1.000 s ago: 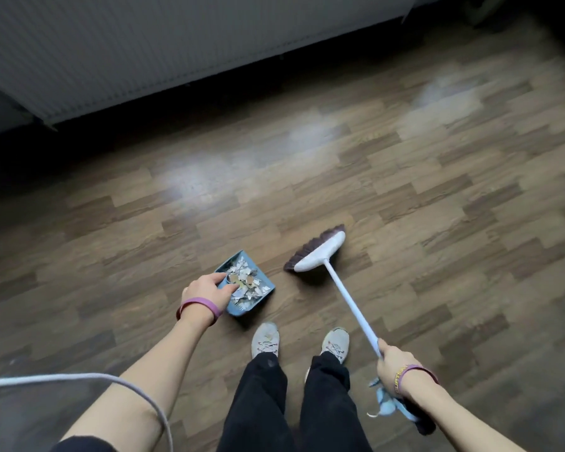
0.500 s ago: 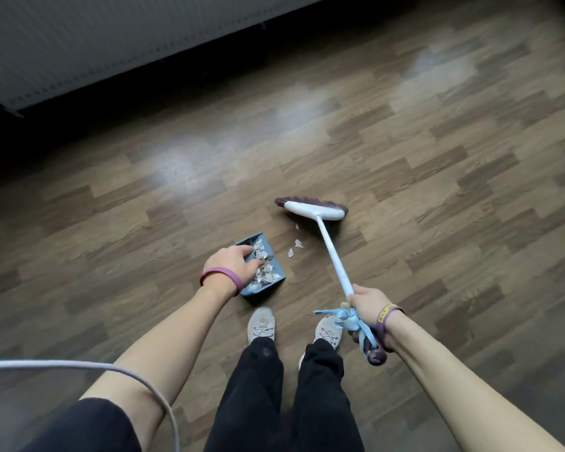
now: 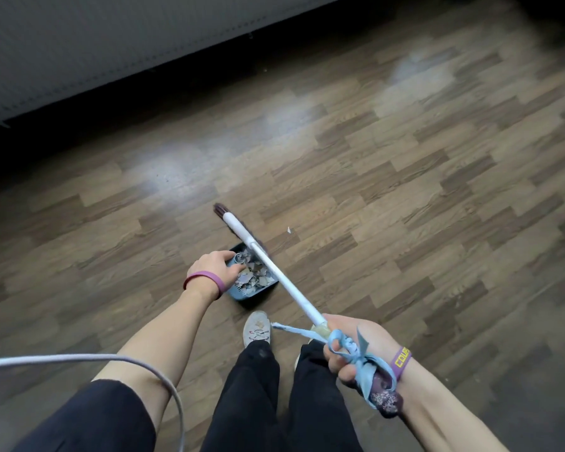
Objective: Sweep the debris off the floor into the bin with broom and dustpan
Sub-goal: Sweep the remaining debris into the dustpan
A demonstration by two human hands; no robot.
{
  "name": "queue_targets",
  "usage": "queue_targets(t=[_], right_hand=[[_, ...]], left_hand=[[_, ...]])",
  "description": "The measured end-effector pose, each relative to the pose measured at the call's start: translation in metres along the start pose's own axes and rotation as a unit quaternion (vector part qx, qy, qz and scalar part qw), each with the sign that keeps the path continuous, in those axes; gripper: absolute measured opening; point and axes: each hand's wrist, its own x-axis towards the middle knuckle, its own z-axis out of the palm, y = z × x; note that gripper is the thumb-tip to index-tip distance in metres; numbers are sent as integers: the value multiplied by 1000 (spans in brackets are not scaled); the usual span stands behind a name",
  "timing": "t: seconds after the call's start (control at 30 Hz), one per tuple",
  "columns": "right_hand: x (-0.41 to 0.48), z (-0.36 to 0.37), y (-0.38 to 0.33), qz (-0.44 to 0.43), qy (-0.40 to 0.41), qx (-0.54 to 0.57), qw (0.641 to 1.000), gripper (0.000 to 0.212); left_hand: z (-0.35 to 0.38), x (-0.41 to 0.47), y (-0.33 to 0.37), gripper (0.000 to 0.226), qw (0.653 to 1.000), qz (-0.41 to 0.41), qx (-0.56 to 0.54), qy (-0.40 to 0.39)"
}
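Observation:
A blue dustpan (image 3: 247, 293) rests on the wood floor just ahead of my shoes, filled with pale paper scraps (image 3: 253, 275). My left hand (image 3: 214, 265) grips its handle on the left side. My right hand (image 3: 349, 345) holds the top of the white broom handle (image 3: 284, 278), where a light blue ribbon is tied. The broom head (image 3: 232, 223) with dark bristles lies at the far mouth of the dustpan, its handle crossing over the pan. One small white scrap (image 3: 288, 230) lies on the floor to the right of the broom head.
A grey panelled wall (image 3: 111, 44) runs along the far left, with a dark gap beneath it. A white cable (image 3: 118, 358) loops across the lower left. My shoe (image 3: 256, 327) and dark trouser legs stand right behind the dustpan. No bin is in view.
The broom head has swung left and come up against the dustpan's mouth. The scraps that lay between broom and pan are gone from the floor. My right hand has dropped lower and nearer.

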Motion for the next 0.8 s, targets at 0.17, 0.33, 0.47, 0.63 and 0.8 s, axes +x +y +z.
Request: queue_targets(t=[0.17, 0.33, 0.47, 0.63, 0.8], right_hand=[[14, 6, -19, -105, 69, -141, 982, 18], [67, 12, -39, -140, 133, -217, 957, 27], [79, 12, -21, -106, 131, -201, 965, 23], [44, 10, 11, -46, 51, -151, 986, 13], [3, 3, 15, -1, -15, -74, 997, 18]], left_hand=[[-1, -7, -4, 32, 996, -16, -75, 38], [5, -3, -9, 28, 994, -32, -100, 26], [12, 0, -10, 30, 996, -36, -82, 20], [7, 2, -10, 30, 995, -37, -85, 22], [1, -6, -18, 25, 994, -38, -101, 18]])
